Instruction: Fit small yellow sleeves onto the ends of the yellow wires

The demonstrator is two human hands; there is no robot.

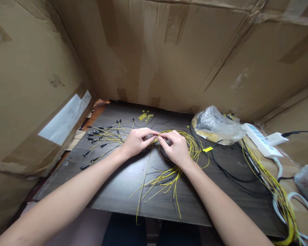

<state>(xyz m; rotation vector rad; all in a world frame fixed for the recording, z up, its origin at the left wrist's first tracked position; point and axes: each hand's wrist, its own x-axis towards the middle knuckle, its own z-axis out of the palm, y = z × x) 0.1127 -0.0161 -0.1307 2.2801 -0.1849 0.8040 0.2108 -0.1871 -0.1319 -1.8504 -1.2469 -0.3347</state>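
My left hand point(138, 140) and my right hand point(176, 148) meet fingertip to fingertip over the middle of the dark table. Both are closed in a pinch. A small yellow piece point(158, 135) shows at the right fingertips. Below the left fingertips a thin yellow wire point(146, 171) hangs down to the table's front edge; its pinched end is hidden. Beneath and behind my hands lies a coiled bundle of yellow and black wires point(193, 145). Its black-capped ends point(93, 159) fan out to the left, and its loose tails point(161, 179) spread toward me.
Small yellow pieces point(143, 117) lie heaped at the back of the table point(113, 194). At the right are a clear plastic bag point(218, 124), a yellow tag point(207, 149), a white power strip point(260, 138) and another wire bundle point(279, 191). Cardboard walls point(154, 51) enclose the table.
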